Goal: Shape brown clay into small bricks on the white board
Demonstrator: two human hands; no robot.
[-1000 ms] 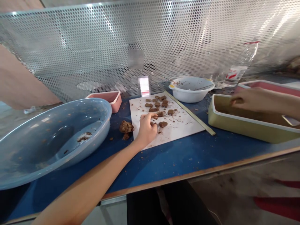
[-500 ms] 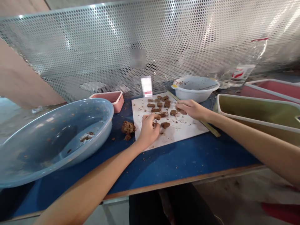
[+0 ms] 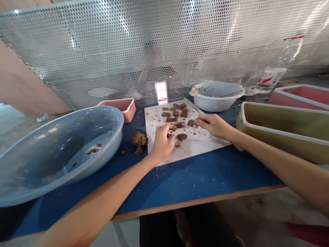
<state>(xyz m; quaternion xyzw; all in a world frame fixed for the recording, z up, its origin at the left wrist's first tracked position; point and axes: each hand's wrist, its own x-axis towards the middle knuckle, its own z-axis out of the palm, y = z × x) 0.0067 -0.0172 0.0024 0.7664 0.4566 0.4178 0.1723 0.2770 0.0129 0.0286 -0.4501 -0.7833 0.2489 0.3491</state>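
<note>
Now, left hand: the person's left hand [image 3: 164,139], low over the board, fingers curled, thumb and forefinger a little apart; a dark brown bit shows in the gap, cannot tell whether gripped.
Right hand: the person's right hand [image 3: 214,125], palm down, fingers bunched narrow, tips just at a small squared brown block [image 3: 190,122]; cannot tell whether held.
Between hands: a smooth rounded brown lump [image 3: 182,137], lying on the board. A ragged brown strip [image 3: 178,125] runs off near the left forefinger's tip.
Under hands: a flat white rectangular board [image 3: 191,148], strewn with brown crumbs.
Ahead of hands: loose rows of small clay-like brown blocks [image 3: 166,114] on the board's far half.
Left of left hand: a large crumbly brown clod [image 3: 140,139] by the board's edge, a smaller piece just nearer. Farther out, a big oval blue plastic basin [image 3: 79,123], brown scraps in its bottom; behind it a small pink plastic box [image 3: 130,111].
Right hand's side: a long flat olive strip [image 3: 240,147] along the board, passing beneath that arm. Beyond, a white plastic bowl [image 3: 218,104]; outward, a white-rimmed olive trough [image 3: 303,149], a pink trough [image 3: 305,92], a clear plastic bottle [image 3: 272,75].
Beneath everything: a blue tabletop [image 3: 180,185], crumbs scattered.
Far side: a perforated metal screen [image 3: 102,44].
</note>
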